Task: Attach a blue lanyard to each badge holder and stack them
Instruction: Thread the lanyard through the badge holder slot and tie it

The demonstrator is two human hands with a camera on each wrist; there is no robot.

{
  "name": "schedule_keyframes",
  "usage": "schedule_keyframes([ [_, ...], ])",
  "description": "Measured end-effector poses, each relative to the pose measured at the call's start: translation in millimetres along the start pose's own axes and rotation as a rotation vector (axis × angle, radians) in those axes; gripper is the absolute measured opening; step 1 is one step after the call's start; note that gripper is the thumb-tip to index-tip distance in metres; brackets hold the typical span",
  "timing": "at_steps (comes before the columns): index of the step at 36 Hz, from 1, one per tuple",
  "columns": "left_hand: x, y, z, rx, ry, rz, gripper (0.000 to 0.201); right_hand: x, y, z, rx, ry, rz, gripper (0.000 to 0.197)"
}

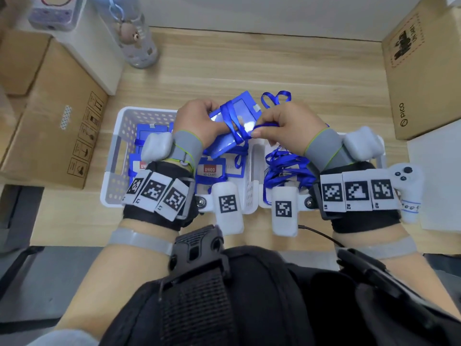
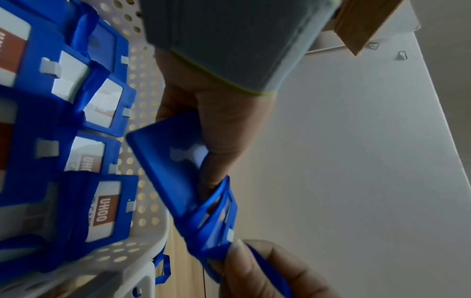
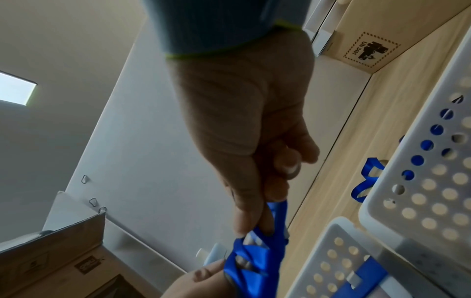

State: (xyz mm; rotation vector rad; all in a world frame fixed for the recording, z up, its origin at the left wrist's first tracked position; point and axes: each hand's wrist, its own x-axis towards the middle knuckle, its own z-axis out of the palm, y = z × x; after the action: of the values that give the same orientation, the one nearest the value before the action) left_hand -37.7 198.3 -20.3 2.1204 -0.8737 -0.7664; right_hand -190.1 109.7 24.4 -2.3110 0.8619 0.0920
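My left hand (image 1: 199, 118) grips a blue badge holder (image 1: 245, 109) above the baskets, its clear window facing up; the left wrist view shows its blue back (image 2: 163, 169). A blue lanyard (image 1: 230, 123) is wound across the holder. My right hand (image 1: 279, 126) pinches that lanyard's strap (image 3: 276, 217) between thumb and fingers, just right of the holder. A loop of lanyard (image 1: 275, 97) lies on the table beyond the hands. The left white basket (image 1: 124, 146) holds several blue badge holders (image 1: 210, 171) with lanyards. The right white basket (image 1: 259, 156) holds a tangle of blue lanyards (image 1: 284, 168).
Cardboard boxes stand at the left (image 1: 55, 116) and at the right (image 1: 424, 71) of the wooden table (image 1: 274, 66). A clear bottle with a bear charm (image 1: 134, 36) stands at the back left. A white wall (image 2: 356, 141) runs behind the table.
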Motion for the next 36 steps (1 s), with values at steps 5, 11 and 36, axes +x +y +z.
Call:
schedule_keyframes([
  [5, -5, 7, 0, 0.048, -0.017, -0.001, 0.034, 3, -2, 3, 0.013, 0.116, 0.005, 0.019],
  [11, -13, 15, 2, 0.017, -0.029, 0.017, 0.029, 8, -4, 5, 0.158, 0.27, 0.027, 0.017],
  [36, -5, 9, 11, -0.233, -0.033, 0.025, 0.035, 15, -13, 17, 0.368, 0.05, -0.006, 0.045],
])
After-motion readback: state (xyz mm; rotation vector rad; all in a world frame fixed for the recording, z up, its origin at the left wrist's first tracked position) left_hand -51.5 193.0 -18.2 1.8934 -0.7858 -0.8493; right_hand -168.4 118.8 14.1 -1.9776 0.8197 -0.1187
